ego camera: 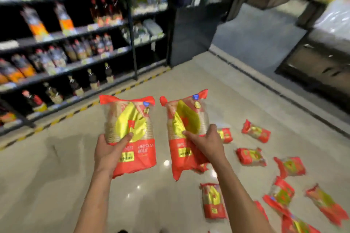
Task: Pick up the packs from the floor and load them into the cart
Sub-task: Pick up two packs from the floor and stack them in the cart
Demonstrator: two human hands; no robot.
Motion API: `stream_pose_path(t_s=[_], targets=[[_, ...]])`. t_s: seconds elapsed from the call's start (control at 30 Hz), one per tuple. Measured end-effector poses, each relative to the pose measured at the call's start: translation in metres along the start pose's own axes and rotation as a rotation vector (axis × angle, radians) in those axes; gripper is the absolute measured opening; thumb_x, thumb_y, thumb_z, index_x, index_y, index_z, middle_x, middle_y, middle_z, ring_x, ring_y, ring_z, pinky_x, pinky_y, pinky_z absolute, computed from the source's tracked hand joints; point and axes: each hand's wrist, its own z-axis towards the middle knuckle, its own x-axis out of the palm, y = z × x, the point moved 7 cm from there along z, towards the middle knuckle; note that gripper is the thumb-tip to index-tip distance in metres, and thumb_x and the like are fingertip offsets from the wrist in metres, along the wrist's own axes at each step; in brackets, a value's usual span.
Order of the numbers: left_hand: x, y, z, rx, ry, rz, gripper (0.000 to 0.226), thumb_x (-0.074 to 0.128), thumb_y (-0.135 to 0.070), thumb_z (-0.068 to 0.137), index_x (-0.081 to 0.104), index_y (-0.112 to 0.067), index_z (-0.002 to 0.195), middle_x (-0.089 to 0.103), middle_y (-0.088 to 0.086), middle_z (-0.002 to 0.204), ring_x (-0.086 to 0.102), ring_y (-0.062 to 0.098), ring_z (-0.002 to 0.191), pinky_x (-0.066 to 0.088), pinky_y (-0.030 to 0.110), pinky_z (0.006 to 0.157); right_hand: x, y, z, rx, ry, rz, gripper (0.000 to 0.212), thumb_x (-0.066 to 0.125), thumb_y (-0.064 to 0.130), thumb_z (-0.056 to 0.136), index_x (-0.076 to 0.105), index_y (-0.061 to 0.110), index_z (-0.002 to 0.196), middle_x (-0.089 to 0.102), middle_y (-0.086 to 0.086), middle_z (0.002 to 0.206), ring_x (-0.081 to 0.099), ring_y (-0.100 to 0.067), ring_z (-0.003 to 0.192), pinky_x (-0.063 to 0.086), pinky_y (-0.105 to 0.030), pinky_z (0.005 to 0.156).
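My left hand point(108, 152) grips a red and gold pack point(130, 128) by its lower half and holds it upright in front of me. My right hand point(207, 143) grips a second pack of the same kind point(186, 119), also upright, just to the right of the first. Both packs are raised above the floor. Several more red and gold packs lie scattered on the floor to the right, among them one point(213, 200) near my right forearm and one point(255, 131) farther out. No cart is in view.
Dark shelves point(62, 36) stocked with bottles run along the left, edged by a yellow and black floor stripe point(79, 108). A dark counter point(320, 60) stands at the right. The pale tiled floor point(56, 176) stretches ahead and to the left. The picture is blurred.
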Motion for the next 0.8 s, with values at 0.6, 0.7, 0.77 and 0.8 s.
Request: stream_pose_path(t_s=[0.6,0.7,0.77,0.8], targets=[[0.082,-0.133,-0.154,0.445,0.792,0.082,0.068,0.086,-0.07,0.046,0.058,-0.038,0.098,0.073,-0.003,0.096,0.074,0.023,0.083,0.062,0.052,0.073,-0.168,-0.029,-0.265,0.241,-0.812,0.299,0.079,0.082,0.076,0.051,0.048,0.033,0.109,0.066,0.009,0.103,0.065,-0.017,0.094,0.055,-0.041,0.082],[0.093,-0.114,-0.196,0.465,0.923,0.128,0.073,0.085,-0.07,0.042,0.059,-0.031,0.098,0.073,-0.002,0.094,0.074,0.022,0.082,0.062,0.051,0.072,-0.17,-0.06,-0.329,0.346,-0.916,0.318,0.081,0.083,0.076,0.049,0.049,0.031,0.107,0.067,0.009,0.101,0.065,-0.017,0.094,0.055,-0.04,0.081],[0.101,-0.106,-0.227,0.477,0.995,0.145,0.072,0.084,-0.068,0.041,0.06,-0.028,0.095,0.074,-0.001,0.091,0.073,0.022,0.08,0.062,0.052,0.072,-0.175,-0.08,-0.376,0.418,-0.981,0.334,0.08,0.084,0.075,0.049,0.049,0.03,0.106,0.067,0.01,0.1,0.065,-0.014,0.09,0.053,-0.037,0.076],[0.105,-0.1,-0.244,0.487,1.036,0.157,0.072,0.084,-0.068,0.041,0.06,-0.027,0.094,0.073,0.0,0.09,0.073,0.022,0.079,0.061,0.052,0.072,-0.178,-0.09,-0.4,0.455,-1.021,0.342,0.079,0.084,0.074,0.049,0.049,0.03,0.106,0.066,0.011,0.1,0.064,-0.013,0.09,0.053,-0.037,0.076]])
